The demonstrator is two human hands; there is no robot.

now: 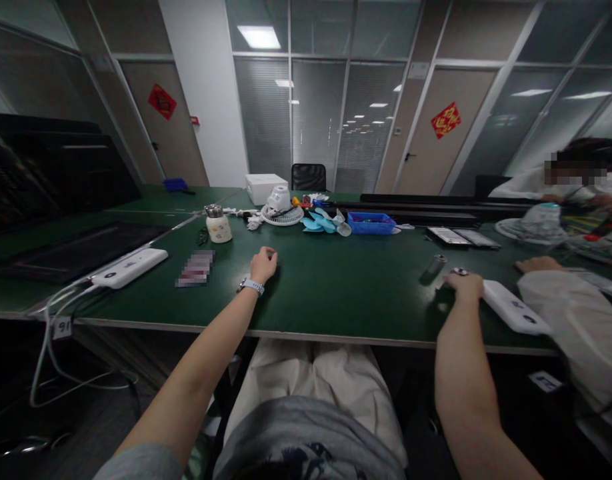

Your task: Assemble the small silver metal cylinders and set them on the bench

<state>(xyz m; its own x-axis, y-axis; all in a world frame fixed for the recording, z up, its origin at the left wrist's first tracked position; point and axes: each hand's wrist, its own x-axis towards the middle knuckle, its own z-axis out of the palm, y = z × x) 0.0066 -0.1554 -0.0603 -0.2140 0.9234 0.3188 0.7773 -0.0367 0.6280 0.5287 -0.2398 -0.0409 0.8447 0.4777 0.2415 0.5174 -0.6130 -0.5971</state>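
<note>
On a dark green tabletop (336, 293), seen from the person's own head, both bare hands are resting on the surface, well apart. The left hand (263, 263), with a watch (251, 285) on its wrist, is curling into a loose fist; whether it is enclosing anything cannot be told.

The right hand (465, 285) is lying palm down with its fingers bent under. Its outer side is touching, or sitting just beside, a white oblong device (515, 308). A small shiny object (459, 271) is showing at the knuckles, too small to identify, so whether the hand is pinching it is unclear.

The device is lying flat. Its long axis is running from the right hand toward the near tabletop edge, slanting to the right. It appears to be a rigid, smooth plastic shell with rounded ends, probably moderately heavy and a little slippery. Gripping across its narrow width near the middle would likely be the surest hold.

Just left of the right hand, a small dark cylinder (435, 265) is lying on its side, pointing away from the person and slightly right. It looks hard, light and likely to roll.

Farther right, another person's hand (536, 265) and pale sleeve (571, 300) are resting on the tabletop. At the far left, a second white device (129, 267) is lying with cables attached.
</note>
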